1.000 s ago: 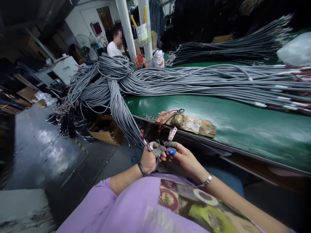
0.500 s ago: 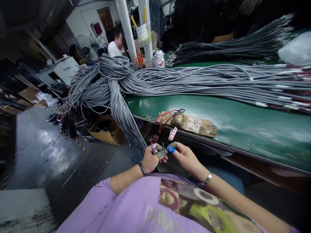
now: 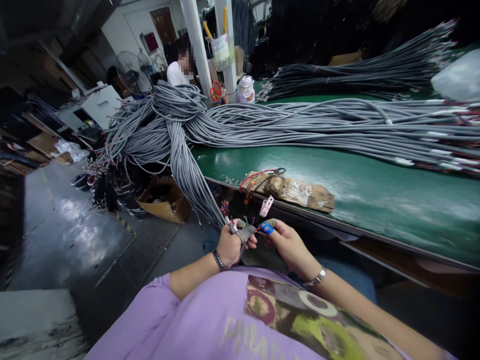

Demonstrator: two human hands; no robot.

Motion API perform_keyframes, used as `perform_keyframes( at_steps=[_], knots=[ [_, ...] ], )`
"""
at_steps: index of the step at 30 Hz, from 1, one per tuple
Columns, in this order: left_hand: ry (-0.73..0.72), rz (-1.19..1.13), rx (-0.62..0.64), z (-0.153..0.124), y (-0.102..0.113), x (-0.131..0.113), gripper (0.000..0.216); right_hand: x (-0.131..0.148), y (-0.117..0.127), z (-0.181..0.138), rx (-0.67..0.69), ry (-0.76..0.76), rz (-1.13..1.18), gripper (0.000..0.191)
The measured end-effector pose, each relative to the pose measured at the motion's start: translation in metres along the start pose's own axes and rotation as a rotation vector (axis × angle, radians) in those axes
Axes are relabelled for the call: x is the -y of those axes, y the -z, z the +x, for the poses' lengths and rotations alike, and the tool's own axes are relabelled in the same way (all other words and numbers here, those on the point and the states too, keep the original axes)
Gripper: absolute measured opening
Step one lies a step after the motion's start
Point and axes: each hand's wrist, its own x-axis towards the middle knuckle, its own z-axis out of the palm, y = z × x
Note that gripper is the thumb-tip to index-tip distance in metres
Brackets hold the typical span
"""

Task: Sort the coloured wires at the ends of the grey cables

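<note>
My left hand (image 3: 230, 244) is closed around the end of a grey cable (image 3: 210, 205), whose thin coloured wires (image 3: 225, 207) stick up above the fist. My right hand (image 3: 287, 241) sits close beside it, its taped fingertips, one blue, pinching a thin red wire (image 3: 258, 231) that runs across to the left hand. Both hands hover in front of my lap, just below the green bench edge (image 3: 337, 225). The held cable belongs to a thick grey bundle (image 3: 187, 165) hanging off the bench corner.
Long grey cable bundles (image 3: 337, 125) lie across the green bench. A taped wooden block (image 3: 296, 191) with red and black wires and a small pink clip (image 3: 266, 205) sits near the edge. A cardboard box (image 3: 164, 200) is on the floor. Another person (image 3: 179, 67) sits far back by a white post (image 3: 197, 45).
The cable end in my left hand has shifted slightly left and up. My right fingertips have drawn a little away, and a thin red wire now shows between the hands.
</note>
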Motion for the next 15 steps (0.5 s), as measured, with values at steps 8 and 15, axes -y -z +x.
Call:
perform_keyframes(
  at_steps=[8,15],
  knots=[
    [0.046,-0.072,0.02,0.0,-0.002,-0.012,0.042,0.0,0.008,0.003,0.059,-0.178,0.355,0.043],
    [0.073,-0.066,0.068,0.001,-0.011,-0.019,0.043,0.01,0.019,0.018,0.143,-0.252,0.442,0.044]
  ],
)
